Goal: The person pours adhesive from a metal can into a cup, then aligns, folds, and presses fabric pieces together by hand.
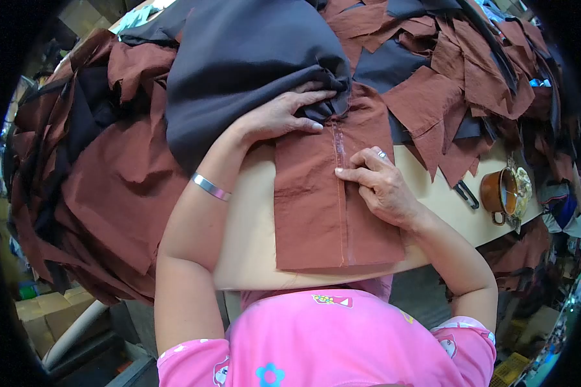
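Observation:
A brown cloth piece lies on the table in front of me, with a stitched seam running down its length. Its far end meets a large dark grey cloth that is bunched up there. My left hand rests on the lower edge of the dark cloth, fingers stretched out and thumb apart over the top of the brown piece. Over the seam, my right hand is closed, thumb and forefinger together on the brown cloth and the other fingers curled under. A ring is on one of its fingers.
Brown and dark cloth pieces heap up at the left, and more cloth scraps cover the far right. An amber mug stands near the right edge of the cream table, beside a black-handled tool.

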`<state>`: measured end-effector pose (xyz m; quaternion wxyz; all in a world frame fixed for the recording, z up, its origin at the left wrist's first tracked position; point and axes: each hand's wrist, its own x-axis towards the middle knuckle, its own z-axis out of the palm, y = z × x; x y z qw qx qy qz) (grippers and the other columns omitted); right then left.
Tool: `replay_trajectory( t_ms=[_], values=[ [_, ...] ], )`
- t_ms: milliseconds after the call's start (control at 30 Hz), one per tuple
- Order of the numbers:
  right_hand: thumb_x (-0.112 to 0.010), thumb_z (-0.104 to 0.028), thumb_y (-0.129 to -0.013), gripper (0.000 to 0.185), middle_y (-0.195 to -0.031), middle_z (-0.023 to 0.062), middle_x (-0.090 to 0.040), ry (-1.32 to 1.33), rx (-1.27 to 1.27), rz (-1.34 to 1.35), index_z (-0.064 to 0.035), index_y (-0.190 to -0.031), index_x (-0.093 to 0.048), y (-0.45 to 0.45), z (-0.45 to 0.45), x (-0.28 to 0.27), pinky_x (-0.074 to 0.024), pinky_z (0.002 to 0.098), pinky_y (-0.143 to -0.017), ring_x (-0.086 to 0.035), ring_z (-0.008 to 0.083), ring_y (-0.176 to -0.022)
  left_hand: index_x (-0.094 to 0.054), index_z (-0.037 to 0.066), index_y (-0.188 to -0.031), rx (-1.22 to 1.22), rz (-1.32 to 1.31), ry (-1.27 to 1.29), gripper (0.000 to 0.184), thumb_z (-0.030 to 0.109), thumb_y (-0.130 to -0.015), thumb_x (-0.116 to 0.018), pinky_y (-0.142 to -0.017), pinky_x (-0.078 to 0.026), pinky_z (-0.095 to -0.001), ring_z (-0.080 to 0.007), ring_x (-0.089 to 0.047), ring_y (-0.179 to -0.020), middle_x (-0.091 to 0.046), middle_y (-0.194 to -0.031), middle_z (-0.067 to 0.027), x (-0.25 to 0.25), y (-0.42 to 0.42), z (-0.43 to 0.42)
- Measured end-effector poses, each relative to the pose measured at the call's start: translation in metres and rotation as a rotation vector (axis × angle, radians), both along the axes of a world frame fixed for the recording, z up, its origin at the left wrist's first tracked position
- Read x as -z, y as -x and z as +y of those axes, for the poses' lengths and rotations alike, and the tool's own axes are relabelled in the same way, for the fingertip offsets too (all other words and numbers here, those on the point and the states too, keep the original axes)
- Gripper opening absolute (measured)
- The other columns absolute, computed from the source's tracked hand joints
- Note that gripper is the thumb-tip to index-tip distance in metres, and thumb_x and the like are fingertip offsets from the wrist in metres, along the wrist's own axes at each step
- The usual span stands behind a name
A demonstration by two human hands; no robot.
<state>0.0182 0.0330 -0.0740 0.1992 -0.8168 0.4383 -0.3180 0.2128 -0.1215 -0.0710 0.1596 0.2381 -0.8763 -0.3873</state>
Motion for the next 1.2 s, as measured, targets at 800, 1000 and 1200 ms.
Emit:
replay_trajectory(
  t_ms=[800, 1000, 1200],
  values=[
    [-0.053, 0.005, -0.067, 0.032, -0.088, 0.0136, -0.051, 0.104, -0.107, 0.146, 0.0038, -0.099, -0.057, -0.008, 0.047, -0.011, -0.0424, 0.0351, -0.071, -0.049, 0.0278, -0.078, -0.044, 0.008, -0.13, -0.001, 0.066, -0.016, 0.063, 0.012, -0.072, -0.066, -0.104, -0.026, -0.0297, -0.0259, -0.034, -0.126, -0.039, -0.135, -0.0157, -0.001, -0.001, -0.001],
    [-0.049, 0.006, -0.071, 0.035, -0.092, 0.0143, -0.049, -0.027, 0.066, -0.001, 0.0024, -0.106, -0.054, -0.012, 0.03, -0.017, -0.0423, 0.0368, -0.074, -0.048, 0.0328, -0.078, -0.042, 0.008, -0.132, -0.024, 0.041, 0.009, 0.065, 0.013, -0.072, -0.067, -0.105, -0.026, -0.0292, -0.0254, -0.034, -0.127, -0.038, -0.136, -0.0155, 0.002, -0.001, -0.001],
    [-0.053, 0.01, -0.062, 0.043, -0.089, 0.0136, -0.049, 0.063, -0.039, 0.191, 0.0001, -0.103, -0.059, -0.016, 0.057, -0.015, -0.0434, 0.0358, -0.069, -0.049, 0.0281, -0.076, -0.041, 0.006, -0.132, -0.013, 0.042, -0.088, 0.065, 0.013, -0.073, -0.067, -0.105, -0.024, -0.0288, -0.0245, -0.032, -0.128, -0.034, -0.138, -0.0157, -0.002, 0.0, 0.0]
  ],
)
